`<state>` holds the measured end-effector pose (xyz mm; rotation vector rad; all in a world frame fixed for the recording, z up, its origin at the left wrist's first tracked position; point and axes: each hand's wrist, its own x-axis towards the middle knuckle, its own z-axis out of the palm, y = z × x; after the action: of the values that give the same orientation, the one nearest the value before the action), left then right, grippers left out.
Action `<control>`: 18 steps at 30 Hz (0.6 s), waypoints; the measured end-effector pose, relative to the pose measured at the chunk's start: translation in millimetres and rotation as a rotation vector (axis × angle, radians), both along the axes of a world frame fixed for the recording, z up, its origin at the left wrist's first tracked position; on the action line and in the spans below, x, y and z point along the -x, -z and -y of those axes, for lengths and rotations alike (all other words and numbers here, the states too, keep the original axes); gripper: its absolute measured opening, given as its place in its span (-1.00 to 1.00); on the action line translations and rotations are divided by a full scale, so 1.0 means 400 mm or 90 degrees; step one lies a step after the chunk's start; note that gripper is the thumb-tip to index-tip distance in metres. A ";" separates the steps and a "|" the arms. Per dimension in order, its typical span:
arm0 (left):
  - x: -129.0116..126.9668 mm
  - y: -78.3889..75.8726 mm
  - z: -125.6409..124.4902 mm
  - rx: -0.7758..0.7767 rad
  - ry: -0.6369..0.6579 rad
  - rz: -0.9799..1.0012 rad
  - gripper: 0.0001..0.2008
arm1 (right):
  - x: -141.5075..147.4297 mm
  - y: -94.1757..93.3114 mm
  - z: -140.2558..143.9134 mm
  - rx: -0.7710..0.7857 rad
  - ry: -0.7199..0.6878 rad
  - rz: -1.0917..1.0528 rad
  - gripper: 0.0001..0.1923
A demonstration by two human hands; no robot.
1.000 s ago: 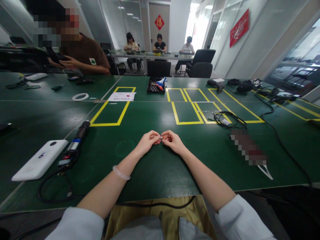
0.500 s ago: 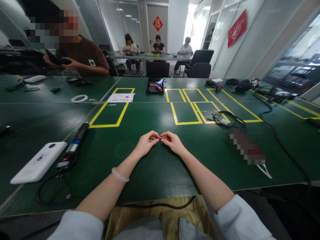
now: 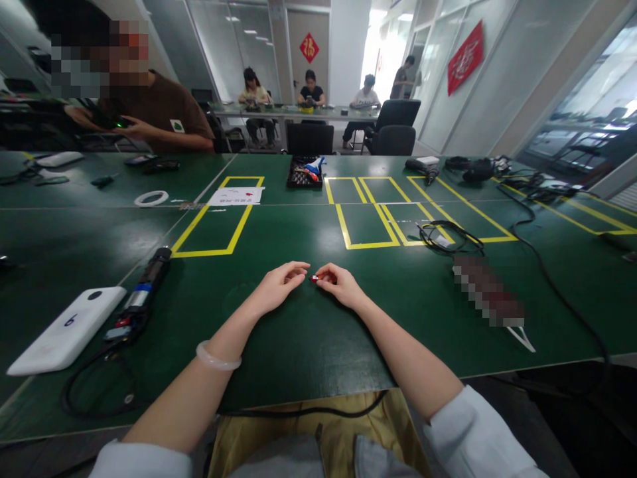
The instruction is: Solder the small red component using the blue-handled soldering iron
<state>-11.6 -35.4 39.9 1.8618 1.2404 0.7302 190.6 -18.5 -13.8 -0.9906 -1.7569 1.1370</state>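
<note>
Just above the green table (image 3: pixel 279 358), my right hand (image 3: pixel 341 285) pinches a small red piece with a pale spot (image 3: pixel 314 279) between thumb and fingertips. The piece is too small for me to tell its kind. My left hand (image 3: pixel 281 285) is a little to the left of it, thumb and fingers apart, holding nothing that I can see. A narrow gap separates the left fingertips from the red piece. A pale bracelet (image 3: pixel 219 358) circles my left wrist.
A white power bank (image 3: pixel 67 332) and a black cylindrical device (image 3: pixel 142 292) with a cable lie left. A black tray (image 3: pixel 297 180) with coloured pieces and a paper sheet (image 3: pixel 236 196) lie farther back. Coiled cable (image 3: pixel 450 232) is right. A person (image 3: pixel 164 113) sits across the table.
My hands were together at the small red piece. The left hand has let go and drawn back left, its fingers opening; the right hand keeps the piece.
</note>
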 end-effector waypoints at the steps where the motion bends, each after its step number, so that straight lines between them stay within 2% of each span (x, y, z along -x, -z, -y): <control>1: 0.014 -0.013 0.007 -0.002 0.000 -0.026 -0.59 | 0.000 -0.001 0.001 0.004 -0.001 -0.002 -0.78; 4: 0.079 -0.045 0.037 -0.020 -0.015 -0.121 -0.56 | 0.001 -0.004 0.003 0.015 -0.001 -0.001 -0.78; 7: 0.178 -0.047 0.076 -0.062 -0.069 -0.245 -0.50 | 0.002 -0.008 0.005 0.018 -0.002 0.008 -0.78; 10: 0.305 -0.026 0.115 -0.146 -0.170 -0.392 -0.43 | 0.003 -0.008 0.005 0.016 -0.006 0.010 -0.77; 13: 0.444 -0.002 0.158 -0.223 -0.317 -0.504 -0.32 | 0.005 -0.004 0.003 0.014 -0.010 0.010 -0.77; 15: 0.533 0.014 0.189 -0.224 -0.402 -0.519 -0.23 | 0.006 -0.001 0.002 0.015 -0.012 0.012 -0.76; 17: 0.613 0.032 0.216 -0.179 -0.455 -0.519 -0.14 | 0.006 0.001 0.002 0.019 -0.011 0.012 -0.75; 18: 0.649 0.042 0.226 -0.153 -0.441 -0.496 -0.12 | 0.007 0.000 0.002 0.021 -0.010 0.012 -0.75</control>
<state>-271.2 -125.7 22.9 1.9783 2.4617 0.5040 187.8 -19.3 -13.9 -1.0125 -1.7683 1.1731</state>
